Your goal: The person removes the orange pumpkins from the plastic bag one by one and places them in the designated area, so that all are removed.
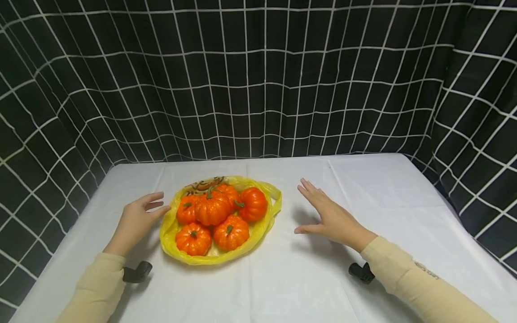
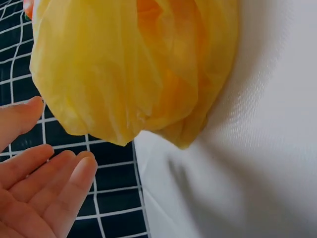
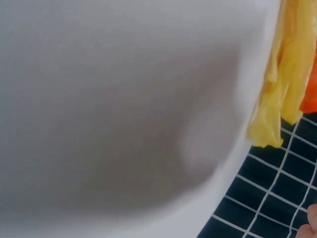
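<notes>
Several small orange pumpkins [image 1: 212,208] with green stems lie in an opened yellow plastic bag [image 1: 222,259] on the table. Close to the bag's left rim is my left hand [image 1: 139,220], its fingers relaxed and holding nothing. In the left wrist view, a gap shows between that hand [image 2: 44,193] and the side of the bag [image 2: 133,69]. To the right of the bag, my right hand [image 1: 331,220] hovers over the table with fingers spread. The right wrist view catches only its fingertips [image 3: 308,228] and the bag's handle [image 3: 277,99].
A white cloth covers the table [image 1: 291,278]. Behind it and at both sides hangs a black curtain [image 1: 258,89] with a white grid. Black wrist devices [image 1: 137,272] sit under both forearms. The bag's handle loop [image 1: 276,197] points right.
</notes>
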Demonstrator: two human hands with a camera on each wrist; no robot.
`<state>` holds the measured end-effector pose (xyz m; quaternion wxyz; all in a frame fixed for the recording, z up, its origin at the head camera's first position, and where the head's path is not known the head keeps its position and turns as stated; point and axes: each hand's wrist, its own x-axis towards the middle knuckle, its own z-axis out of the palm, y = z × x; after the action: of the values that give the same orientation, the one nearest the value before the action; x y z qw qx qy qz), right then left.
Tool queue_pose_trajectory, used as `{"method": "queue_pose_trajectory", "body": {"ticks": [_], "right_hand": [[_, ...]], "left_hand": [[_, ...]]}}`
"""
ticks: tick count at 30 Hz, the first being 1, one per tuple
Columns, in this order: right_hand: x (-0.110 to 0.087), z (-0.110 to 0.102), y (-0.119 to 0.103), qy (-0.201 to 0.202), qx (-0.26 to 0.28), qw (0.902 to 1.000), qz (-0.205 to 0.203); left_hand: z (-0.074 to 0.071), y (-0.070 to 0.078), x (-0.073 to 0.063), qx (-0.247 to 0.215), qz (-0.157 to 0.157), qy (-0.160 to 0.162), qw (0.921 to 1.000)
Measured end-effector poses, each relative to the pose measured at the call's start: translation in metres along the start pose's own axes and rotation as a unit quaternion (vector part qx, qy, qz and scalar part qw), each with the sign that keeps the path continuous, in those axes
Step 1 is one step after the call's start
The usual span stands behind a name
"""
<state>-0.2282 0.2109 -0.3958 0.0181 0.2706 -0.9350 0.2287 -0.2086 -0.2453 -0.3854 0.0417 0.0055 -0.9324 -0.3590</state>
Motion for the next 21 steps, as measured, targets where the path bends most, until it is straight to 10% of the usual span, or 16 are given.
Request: {"method": "queue_pose_trajectory", "body": {"ticks": [21], "right_hand": [[0.015, 0.014, -0.021, 0.011, 0.031, 0.9992, -0.022]], "left_hand": [[0.013, -0.002, -0.004, -0.063, -0.024, 0.005, 0.9977]]}}
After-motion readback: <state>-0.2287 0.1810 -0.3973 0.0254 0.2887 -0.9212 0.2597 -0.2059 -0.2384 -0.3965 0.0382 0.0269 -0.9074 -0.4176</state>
